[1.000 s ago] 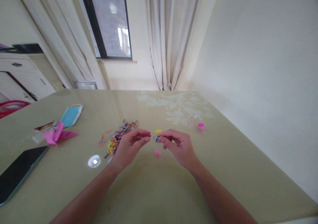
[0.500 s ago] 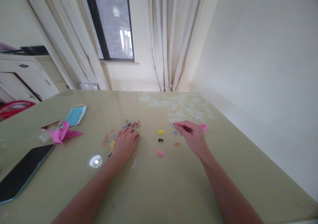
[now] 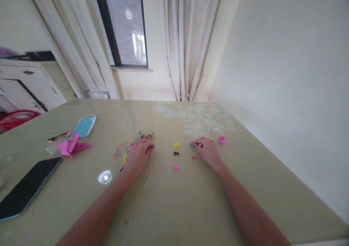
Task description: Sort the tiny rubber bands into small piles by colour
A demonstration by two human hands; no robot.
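Observation:
Small coloured rubber bands [image 3: 147, 136] lie in a loose mixed pile left of the middle of the table. My left hand [image 3: 139, 152] rests over the near part of this pile, thumb and fingers drawn together; what they hold, if anything, is hidden. To the right, my right hand [image 3: 209, 152] pinches a blue rubber band [image 3: 191, 144] at the table top. Between the hands lie small groups of yellow bands [image 3: 176, 145], black bands [image 3: 176, 153] and pink bands [image 3: 176, 168]. A red band [image 3: 194, 158] lies just below the right fingertips.
A pink cup-like piece [image 3: 222, 140] stands beyond my right hand. At left are a blue face mask [image 3: 85, 126], a pink folded paper shape [image 3: 72, 146] and a dark phone [image 3: 31, 186]. A shiny round spot [image 3: 105, 177] shows near my left forearm. A wall [image 3: 294, 93] borders the right side.
My right hand has come down and slightly nearer, bringing the blue band to the blue group on the table. The left fingers have curled closer together over the pile.

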